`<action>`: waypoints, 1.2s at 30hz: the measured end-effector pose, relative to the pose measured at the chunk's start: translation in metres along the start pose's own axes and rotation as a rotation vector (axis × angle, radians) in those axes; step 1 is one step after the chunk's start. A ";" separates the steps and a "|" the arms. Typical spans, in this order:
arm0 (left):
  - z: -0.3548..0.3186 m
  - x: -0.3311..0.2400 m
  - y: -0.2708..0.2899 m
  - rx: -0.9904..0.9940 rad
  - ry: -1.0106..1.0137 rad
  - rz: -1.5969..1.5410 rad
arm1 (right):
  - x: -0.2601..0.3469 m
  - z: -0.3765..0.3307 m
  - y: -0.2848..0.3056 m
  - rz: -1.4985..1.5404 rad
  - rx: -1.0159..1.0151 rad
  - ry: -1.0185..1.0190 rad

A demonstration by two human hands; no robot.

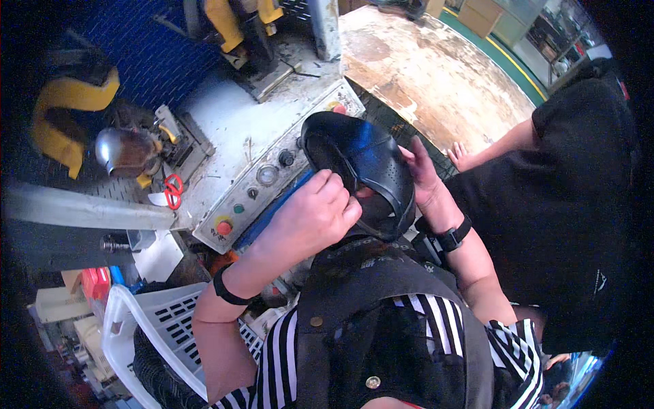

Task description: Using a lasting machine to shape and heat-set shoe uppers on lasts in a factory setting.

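By the panel (246, 201), hands, left (325, 208) curled, right (424, 176) loosely curved, grip a perforated, smooth black shoe (373, 155).

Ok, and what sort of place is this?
It looks like a factory workshop, perhaps for footwear: there's a machine control panel with knobs and coloured buttons, a rounded metal form mounted beyond it, and a black shoe-like piece being handled.

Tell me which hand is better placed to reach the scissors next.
Probably the left hand: it is nearer the red-handled scissors, to its left. The right hand is farther off, against the right side of the black shoe.
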State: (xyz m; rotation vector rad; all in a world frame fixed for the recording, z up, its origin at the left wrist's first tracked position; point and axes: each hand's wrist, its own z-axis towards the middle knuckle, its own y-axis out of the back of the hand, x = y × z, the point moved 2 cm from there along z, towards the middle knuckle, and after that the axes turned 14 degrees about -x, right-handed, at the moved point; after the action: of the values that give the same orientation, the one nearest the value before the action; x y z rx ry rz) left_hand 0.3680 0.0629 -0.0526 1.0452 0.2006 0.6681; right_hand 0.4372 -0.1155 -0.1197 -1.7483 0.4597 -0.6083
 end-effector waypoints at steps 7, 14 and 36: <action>0.030 0.005 -0.006 -0.180 -0.141 -0.131 | 0.027 -0.023 0.047 -0.290 -0.087 0.143; 0.039 -0.003 -0.016 -0.443 0.288 -0.402 | 0.034 -0.048 0.073 -0.040 -0.151 0.470; 0.135 -0.038 -0.067 -0.314 0.100 -0.347 | 0.069 -0.086 0.086 0.152 -0.122 0.744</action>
State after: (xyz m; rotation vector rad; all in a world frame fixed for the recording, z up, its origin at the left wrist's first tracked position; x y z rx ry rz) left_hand 0.4278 -0.0806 -0.0477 0.6548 0.3432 0.4192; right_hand 0.4396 -0.2440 -0.1755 -1.5366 1.1500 -1.1371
